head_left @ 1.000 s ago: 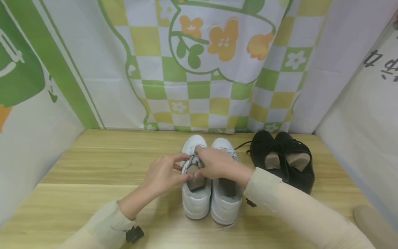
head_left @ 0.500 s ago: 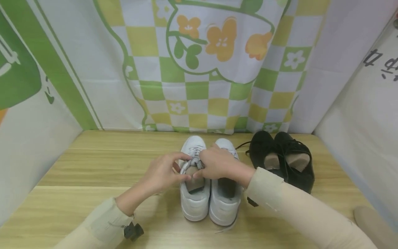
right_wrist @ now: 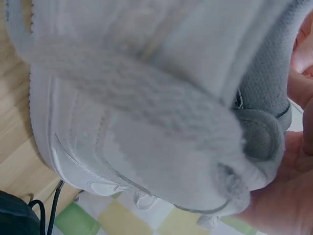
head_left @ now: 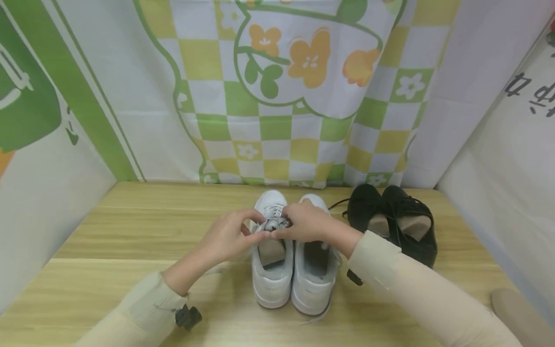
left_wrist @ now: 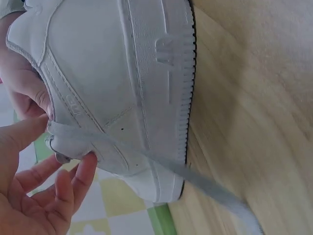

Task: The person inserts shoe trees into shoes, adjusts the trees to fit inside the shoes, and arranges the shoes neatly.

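A pair of white sneakers stands side by side on the wooden surface, toes pointing away. Over the left sneaker, my left hand pinches the tongue between thumb and fingers. From the other side my right hand pinches the same tongue, its thumb tip close to the left thumb. A loose grey-white lace trails from under the left thumb down the sneaker's side. In the right wrist view another lace crosses close to the camera, and that hand's fingertips are mostly hidden.
The right sneaker touches the left one. Black lace-up shoes with brown inserts stand to the right. A beige rounded thing lies at the lower right. A checked floral cloth hangs behind.
Both thumbs have shifted forward, away from the opening, and come together at the tongue. The grey loop over the opening is gone, and a lace now shows beneath the left wrist.
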`<state>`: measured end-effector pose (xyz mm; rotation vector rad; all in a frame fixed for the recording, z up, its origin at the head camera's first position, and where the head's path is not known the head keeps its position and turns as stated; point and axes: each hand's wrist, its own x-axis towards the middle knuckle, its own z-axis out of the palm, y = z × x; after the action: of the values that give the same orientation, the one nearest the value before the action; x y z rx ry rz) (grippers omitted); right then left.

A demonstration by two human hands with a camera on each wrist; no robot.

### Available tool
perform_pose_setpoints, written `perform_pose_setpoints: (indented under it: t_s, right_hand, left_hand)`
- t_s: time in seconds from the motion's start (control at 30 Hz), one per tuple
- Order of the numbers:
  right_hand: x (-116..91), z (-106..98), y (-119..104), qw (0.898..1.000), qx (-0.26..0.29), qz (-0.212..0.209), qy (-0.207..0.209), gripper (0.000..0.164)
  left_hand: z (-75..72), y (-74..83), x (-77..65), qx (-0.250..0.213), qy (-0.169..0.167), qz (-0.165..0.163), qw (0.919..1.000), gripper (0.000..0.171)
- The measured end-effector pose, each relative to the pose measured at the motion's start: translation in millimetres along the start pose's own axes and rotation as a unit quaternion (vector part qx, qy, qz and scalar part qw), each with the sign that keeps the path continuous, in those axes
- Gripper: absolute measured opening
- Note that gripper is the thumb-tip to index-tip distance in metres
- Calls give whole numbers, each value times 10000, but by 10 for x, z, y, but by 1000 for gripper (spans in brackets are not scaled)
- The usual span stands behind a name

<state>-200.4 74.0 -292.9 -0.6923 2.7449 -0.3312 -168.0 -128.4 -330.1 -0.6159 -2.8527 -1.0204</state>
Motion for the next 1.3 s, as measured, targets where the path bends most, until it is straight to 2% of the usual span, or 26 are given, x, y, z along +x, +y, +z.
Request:
perform_pose_setpoints:
  t_s: [0.1,0.3,0.4,0.53,0.7,0.9,1.03,1.2,1.3]
  right_hand:
    - [-16,-23,18,9998,-46,-158,110,35]
    - [-31,-35,9,9986,-231,-361,302,27]
    - [-50,-30,12,9978,-263,-525,310,25]
    - [-91,-12,33,9967,-182,-755,236,39]
    - [-154,23,91,9957,37,-912,180,48]
    - [-247,35,196,9909,274,-1275,334,47]
    - [-331,47,287,9869,330,-1520,428,45]
    - [-417,78,400,9815,518,-1751,582,44]
    - [-463,92,469,9761,446,-1974,797,42]
  left_hand:
    - [0,16,63,35,43,115,9999,27]
    - [-20,59,138,480,191,340,9981,23]
    - [-15,33,116,548,222,373,9976,20]
    - [7,0,74,724,308,535,9955,21]
    - [33,-22,45,881,264,736,9930,27]
    - [-7,-86,22,685,161,846,9939,26]
    - [-35,-105,9,742,76,957,9926,25]
    - [-7,-62,10,846,78,1043,9909,27]
    - [21,4,-8,990,164,999,9899,27]
